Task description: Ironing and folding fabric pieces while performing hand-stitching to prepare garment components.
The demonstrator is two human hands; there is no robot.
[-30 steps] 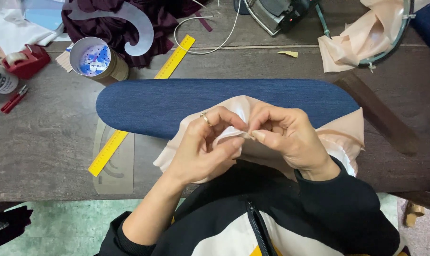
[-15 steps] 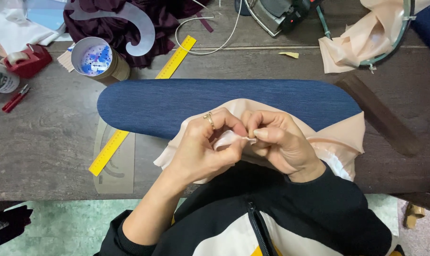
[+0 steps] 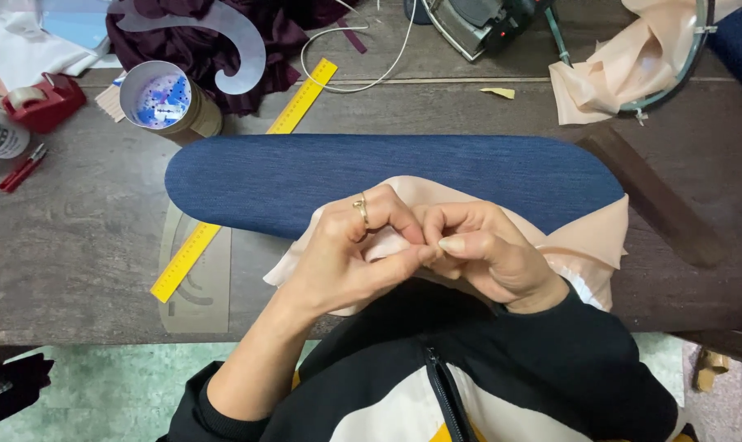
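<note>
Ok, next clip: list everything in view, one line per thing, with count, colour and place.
peach fabric: one, pale peach, under both hands at the table's near edge
padded board: one, dark blue, long oval across the table's middle
ruler: one, yellow, running diagonally under the board
tin: one, round, open, back left
curve template: one, translucent grey, on dark maroon cloth
tape dispenser: one, red, far left
snips: one, red, left edge
iron: one, grey, top centre
hoop with fabric: one, peach cloth, top right
table: one, dark wood
left hand: ringed, pinching the fabric
right hand: pinching the fabric
</note>
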